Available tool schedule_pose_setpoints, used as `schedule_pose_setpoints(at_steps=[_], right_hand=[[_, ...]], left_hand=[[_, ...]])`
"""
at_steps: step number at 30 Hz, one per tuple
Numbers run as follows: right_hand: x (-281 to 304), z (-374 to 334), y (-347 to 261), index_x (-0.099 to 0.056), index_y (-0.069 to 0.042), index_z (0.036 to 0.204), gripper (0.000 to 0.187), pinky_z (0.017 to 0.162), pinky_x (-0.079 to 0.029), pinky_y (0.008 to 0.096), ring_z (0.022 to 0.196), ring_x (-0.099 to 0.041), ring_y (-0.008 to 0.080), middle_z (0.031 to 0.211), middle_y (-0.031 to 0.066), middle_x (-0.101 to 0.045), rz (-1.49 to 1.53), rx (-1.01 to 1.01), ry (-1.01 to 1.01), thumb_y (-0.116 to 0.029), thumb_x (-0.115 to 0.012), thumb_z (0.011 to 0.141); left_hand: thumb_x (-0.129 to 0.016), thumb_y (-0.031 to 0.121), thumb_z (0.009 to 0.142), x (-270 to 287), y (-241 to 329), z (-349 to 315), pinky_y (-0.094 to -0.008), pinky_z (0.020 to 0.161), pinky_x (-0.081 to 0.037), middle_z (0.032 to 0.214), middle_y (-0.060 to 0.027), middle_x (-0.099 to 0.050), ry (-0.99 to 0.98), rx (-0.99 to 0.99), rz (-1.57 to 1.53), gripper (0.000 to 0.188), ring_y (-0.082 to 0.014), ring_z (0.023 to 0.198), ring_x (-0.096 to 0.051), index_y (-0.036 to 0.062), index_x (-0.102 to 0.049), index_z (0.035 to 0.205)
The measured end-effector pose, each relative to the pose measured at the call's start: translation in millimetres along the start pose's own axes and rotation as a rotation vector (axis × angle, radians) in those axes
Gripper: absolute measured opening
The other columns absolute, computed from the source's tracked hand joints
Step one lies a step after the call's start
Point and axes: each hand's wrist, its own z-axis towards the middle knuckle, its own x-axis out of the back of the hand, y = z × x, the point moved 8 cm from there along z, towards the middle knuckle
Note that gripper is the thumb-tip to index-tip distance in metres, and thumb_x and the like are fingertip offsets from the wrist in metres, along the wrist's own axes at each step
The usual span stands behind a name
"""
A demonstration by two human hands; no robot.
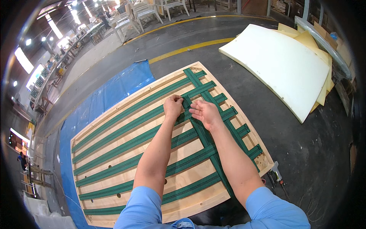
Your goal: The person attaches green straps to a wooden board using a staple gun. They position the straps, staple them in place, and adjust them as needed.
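Observation:
A pale wooden frame [206,202] lies in front of me, strung with several green webbing straps [127,110] running lengthwise. Two green cross straps lie across them near the right end; the nearer-to-middle cross strap [203,134] passes beneath both my hands. My left hand [174,107] is closed in a pinch at this strap's far part, where it meets a lengthwise one. Just right of it, my right hand [206,114] has its fingers stretched toward the left hand, over the webbing. Whether its fingertips touch the strap is hard to make out.
Blue sheeting [114,89] lies under and beyond the frame's left side. Cream foam sheets [278,63] are stacked at the far right. By the frame's right corner sits a grey hand tool [277,172]. White chair frames [146,14] stand at the back.

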Motion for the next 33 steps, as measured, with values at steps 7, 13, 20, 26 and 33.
schedule_pose_setpoints(at_steps=[7,13,20,26,33], right_hand=[[10,15,-11,-0.047,0.009,0.145,0.047,0.104,-0.051,0.0437,0.120,-0.064,0.0311,0.136,0.0231,-0.061,0.113,0.163,0.141,-0.023,-0.046,0.111],[55,-9,-31,-0.056,0.004,0.138,0.037,0.095,-0.054,0.0366,0.108,-0.068,0.0222,0.118,0.0123,-0.068,0.121,0.334,0.304,-0.020,-0.049,0.111],[136,-50,-97,-0.071,-0.006,0.123,0.030,0.097,-0.053,0.0385,0.108,-0.070,0.0239,0.111,0.0094,-0.074,-0.720,0.695,0.646,-0.027,-0.061,0.104],[197,-26,-97,-0.065,-0.008,0.136,0.048,0.100,-0.053,0.0441,0.112,-0.070,0.0347,0.117,0.0159,-0.074,-1.113,0.499,0.727,-0.041,-0.062,0.101],[181,-18,-78,-0.063,-0.001,0.136,0.057,0.098,-0.053,0.0446,0.113,-0.070,0.0346,0.119,0.0197,-0.074,-1.238,0.354,0.597,-0.047,-0.058,0.103]], left_hand=[[-0.074,0.020,0.089,16,25,22,-0.0365,0.079,-0.056,0.088,-0.0134,-0.077,0.104,-0.164,0.067,0.020,-0.0244,0.082,-0.074,0.0045,-0.080,0.101],[-0.073,0.020,0.092,20,7,32,-0.0364,0.081,-0.056,0.092,-0.0124,-0.079,0.073,-0.095,-0.016,0.021,-0.0235,0.085,-0.074,0.0050,-0.080,0.104],[-0.071,0.023,0.094,15,9,49,-0.0411,0.083,-0.056,0.093,-0.0146,-0.078,0.121,-0.122,0.014,0.019,-0.0318,0.088,-0.075,0.0103,-0.080,0.105],[-0.072,0.027,0.091,-2,12,77,-0.0472,0.094,-0.051,0.103,-0.0114,-0.073,0.104,-0.223,0.333,0.018,-0.0345,0.105,-0.064,0.0144,-0.081,0.100],[-0.072,0.025,0.092,-4,13,75,-0.0419,0.085,-0.056,0.097,-0.0140,-0.078,0.058,-0.236,0.180,0.023,-0.0320,0.093,-0.074,0.0072,-0.079,0.105]])
